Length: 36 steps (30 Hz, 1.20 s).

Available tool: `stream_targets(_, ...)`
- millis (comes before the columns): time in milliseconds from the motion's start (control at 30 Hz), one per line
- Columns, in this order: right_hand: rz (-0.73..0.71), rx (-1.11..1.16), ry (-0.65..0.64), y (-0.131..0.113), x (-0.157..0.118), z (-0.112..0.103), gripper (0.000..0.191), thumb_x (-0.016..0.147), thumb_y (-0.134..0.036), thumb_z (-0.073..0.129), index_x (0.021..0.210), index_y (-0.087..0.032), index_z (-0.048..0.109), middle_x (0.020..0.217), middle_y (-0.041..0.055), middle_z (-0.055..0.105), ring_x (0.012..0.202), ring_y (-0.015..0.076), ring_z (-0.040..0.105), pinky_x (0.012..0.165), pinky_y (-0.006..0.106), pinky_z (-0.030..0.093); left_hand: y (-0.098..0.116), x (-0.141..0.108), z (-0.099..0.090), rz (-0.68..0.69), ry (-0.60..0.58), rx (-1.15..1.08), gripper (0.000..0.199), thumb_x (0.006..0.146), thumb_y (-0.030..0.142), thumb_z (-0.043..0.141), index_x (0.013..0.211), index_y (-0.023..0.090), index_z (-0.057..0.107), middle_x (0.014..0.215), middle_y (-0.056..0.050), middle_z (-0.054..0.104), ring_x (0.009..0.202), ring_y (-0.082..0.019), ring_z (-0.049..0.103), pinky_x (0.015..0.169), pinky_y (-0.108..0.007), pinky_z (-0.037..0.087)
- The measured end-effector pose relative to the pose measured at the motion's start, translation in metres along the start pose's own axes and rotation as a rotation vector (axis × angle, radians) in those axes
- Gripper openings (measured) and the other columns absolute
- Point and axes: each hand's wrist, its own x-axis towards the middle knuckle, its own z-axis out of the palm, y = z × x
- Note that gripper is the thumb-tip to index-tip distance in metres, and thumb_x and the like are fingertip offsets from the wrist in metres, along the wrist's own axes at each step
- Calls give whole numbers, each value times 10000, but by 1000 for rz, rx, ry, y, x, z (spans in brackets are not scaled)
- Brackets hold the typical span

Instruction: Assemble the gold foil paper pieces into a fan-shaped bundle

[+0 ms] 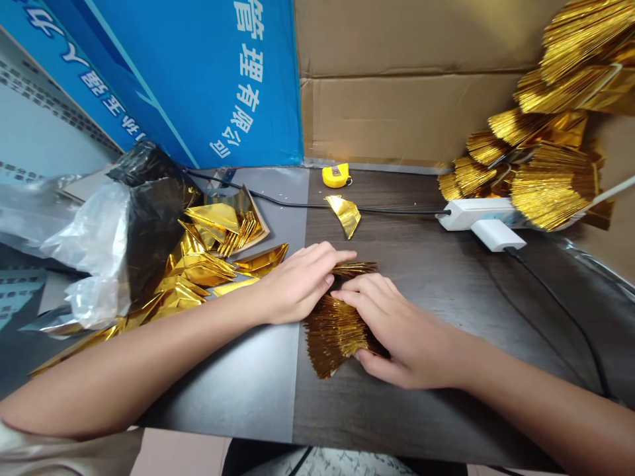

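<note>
A fanned bundle of folded gold foil papers (330, 337) rests on the dark table between my hands. My right hand (397, 330) is closed round its right side, thumb at the near edge and fingers across the top. On the far left side, my left hand (300, 281) grips the bundle, its index finger stretched along the far end and its thumb against the papers. Part of the bundle is hidden beneath both hands. Just beyond them lies a single folded gold foil piece (344, 215).
Loose gold foil pieces (198, 268) spill from a plastic bag (149, 231) at left. A yellow tape measure (336, 175) sits near the cardboard (397, 125). A black cable runs to a white power strip (476, 213); finished-looking gold fans (550, 185) pile up at right.
</note>
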Motion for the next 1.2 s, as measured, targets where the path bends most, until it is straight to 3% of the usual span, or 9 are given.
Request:
stream_targets(167,-6,-32,-4,1,-1,1,646,847,-194,590,1443,-75,371,1291,198,513,1233,336,434,1054,556,406,-3,-1,3,61,53,33,503,1030,186,287,1533,210,301,1037,-73,583,952,-184,556,858,-334,500)
stream_targets(467,4,-51,-16,0,0,0,610,846,-214,598,1411,-83,406,1275,203,521,1214,344,452,1006,554,436,-7,-1,7,40,112,53,410,978,118,371,1379,129,454,1108,-106,610,1022,-190,579,911,-344,511)
stream_targets(633,9,-55,1,0,-1,0,613,837,-213,602,1408,-122,399,1335,211,476,1262,358,437,1013,559,445,-11,-1,5,36,28,79,451,990,141,341,1439,140,386,1149,-121,617,1037,-220,556,906,-387,489)
stream_targets(767,14,-79,12,0,-3,1,615,844,-219,605,1410,-109,392,1391,223,418,1317,364,387,1055,555,433,-11,-3,3,61,-43,46,475,1065,338,277,1510,179,322,1185,-121,604,1019,-229,534,891,-401,460)
stream_targets(900,23,-121,44,1,-5,3,623,853,-248,615,1408,-83,385,1423,245,362,1364,384,330,1069,554,428,-9,-4,3,53,-47,25,645,1036,602,215,1442,135,393,1246,-165,583,1071,-266,535,927,-444,445)
stream_targets(1200,19,-190,75,0,-6,6,618,855,-253,594,1408,-86,374,1575,295,176,1509,427,131,1129,627,325,-10,-5,5,89,-75,19,798,994,689,189,1507,88,295,1228,-192,566,1060,-279,530,945,-456,452)
